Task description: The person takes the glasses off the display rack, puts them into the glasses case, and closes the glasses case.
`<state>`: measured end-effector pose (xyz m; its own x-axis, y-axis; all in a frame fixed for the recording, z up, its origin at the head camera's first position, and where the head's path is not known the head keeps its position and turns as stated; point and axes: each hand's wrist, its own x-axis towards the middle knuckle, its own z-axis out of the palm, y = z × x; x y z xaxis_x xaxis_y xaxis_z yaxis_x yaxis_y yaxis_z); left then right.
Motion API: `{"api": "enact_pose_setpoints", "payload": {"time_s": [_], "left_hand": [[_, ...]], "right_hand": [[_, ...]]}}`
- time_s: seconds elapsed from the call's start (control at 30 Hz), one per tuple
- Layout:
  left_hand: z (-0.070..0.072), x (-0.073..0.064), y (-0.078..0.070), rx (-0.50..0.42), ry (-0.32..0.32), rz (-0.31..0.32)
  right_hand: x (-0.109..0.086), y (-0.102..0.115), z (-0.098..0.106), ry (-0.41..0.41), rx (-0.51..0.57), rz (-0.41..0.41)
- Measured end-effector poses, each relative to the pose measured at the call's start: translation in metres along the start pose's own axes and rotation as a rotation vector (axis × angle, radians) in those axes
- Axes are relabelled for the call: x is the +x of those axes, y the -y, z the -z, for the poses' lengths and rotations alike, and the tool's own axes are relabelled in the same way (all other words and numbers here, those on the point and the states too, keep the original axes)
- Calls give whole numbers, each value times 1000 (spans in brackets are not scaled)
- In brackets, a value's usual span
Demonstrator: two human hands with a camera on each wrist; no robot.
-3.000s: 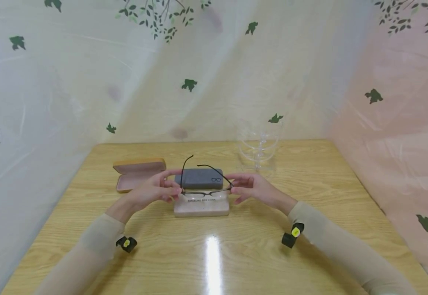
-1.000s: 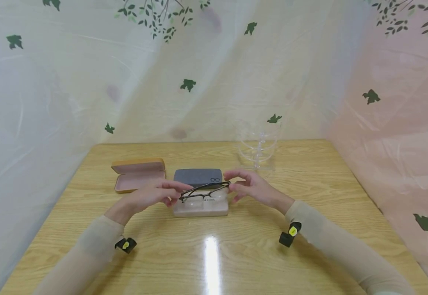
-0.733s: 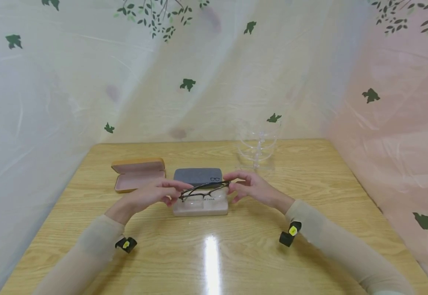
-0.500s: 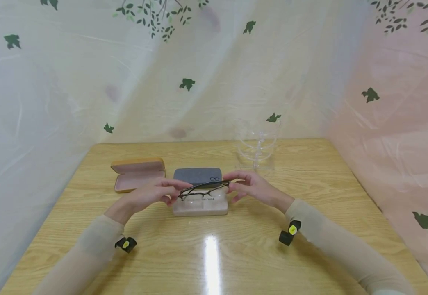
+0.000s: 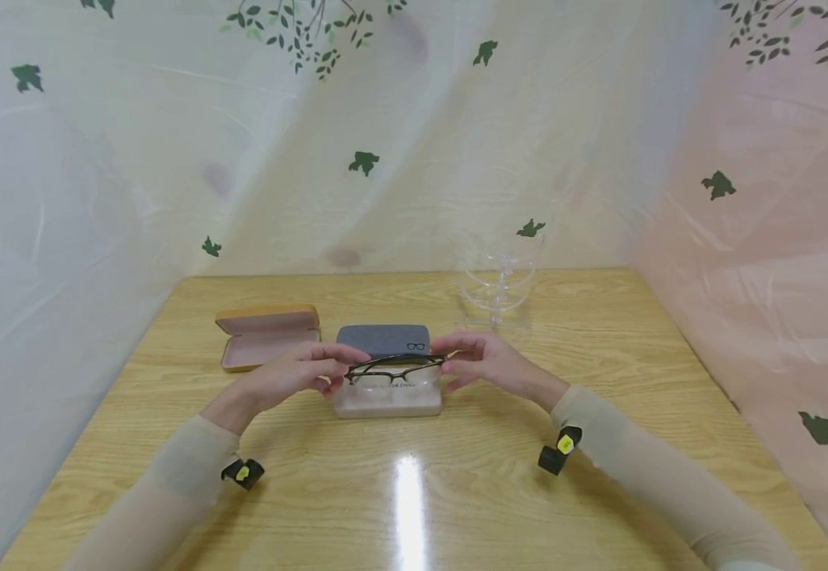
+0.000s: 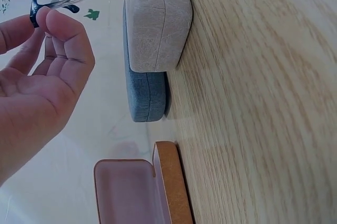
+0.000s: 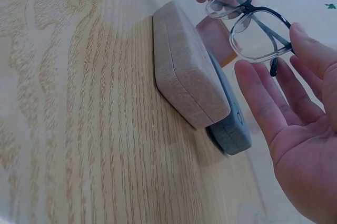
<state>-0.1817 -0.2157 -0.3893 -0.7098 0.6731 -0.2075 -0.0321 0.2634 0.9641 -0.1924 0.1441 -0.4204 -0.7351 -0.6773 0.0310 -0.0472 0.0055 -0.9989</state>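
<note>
Black-rimmed glasses (image 7: pixel 248 9) with clear lenses are held above the hard cases, their temples folded across behind the lenses. My left hand (image 5: pixel 293 373) pinches one end of the frame between thumb and fingers. At the opposite end, my right hand (image 5: pixel 492 365) grips the frame near the hinge, thumb on top in the right wrist view. Below the glasses lies a closed beige glasses case (image 5: pixel 389 406) with lettering on its lid, partly covered by the lenses. Directly behind it is a closed blue-grey glasses case (image 5: pixel 374 339) with a small glasses print.
An orange glasses case (image 5: pixel 267 317) with a pink lining stands open at the left, partly behind my left hand. A transparent tiered display stand (image 5: pixel 497 295) is at the back right of the wooden table (image 5: pixel 599 492). Patterned curtains (image 5: pixel 414 159) enclose the back and sides.
Three seconds ago the temples stuck out away from the lenses; now they are folded in. In the last second the glasses have levelled slightly, with both hands nearly in place.
</note>
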Motion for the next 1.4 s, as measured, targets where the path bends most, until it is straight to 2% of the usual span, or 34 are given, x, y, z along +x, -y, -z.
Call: {"api": "enact_pose_setpoints", "payload": {"time_s": [0.43, 0.8, 1.1, 1.4], "left_hand": [[1, -1, -1, -23, 5, -5], [9, -3, -11, -50, -7, 1], [20, -10, -32, 21, -79, -1], [30, -20, -36, -3, -221, 23]], "right_hand": [[2, -1, 0, -7, -21, -16], [8, 15, 2, -41, -97, -42], [18, 26, 2, -70, -134, -68], [37, 36, -8, -68, -155, -92]]}}
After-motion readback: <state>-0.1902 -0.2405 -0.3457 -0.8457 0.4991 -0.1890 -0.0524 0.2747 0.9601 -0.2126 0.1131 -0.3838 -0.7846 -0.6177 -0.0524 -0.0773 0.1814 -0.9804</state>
